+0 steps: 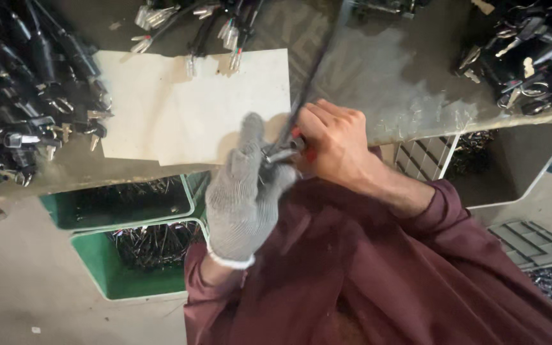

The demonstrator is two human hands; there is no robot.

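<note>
My left hand (245, 191), in a grey knit glove, is closed around a small metal part (276, 153) at the end of a black cable (308, 76) that runs up across the workbench. My bare right hand (333, 144) is closed on a red-handled tool (305, 150) pressed against that same metal part. Both hands meet at the near edge of the bench, just below a sheet of pale cardboard (186, 108). What the tool's tip is doing is hidden by my fingers.
Piles of black cable assemblies with keys lie at the left (27, 102) and right (531, 57) of the metal bench (391, 83). More connectors (225, 25) lie at the back. Green bins (142, 255) holding dark parts stand below the bench; grey crates (531, 246) are at the right.
</note>
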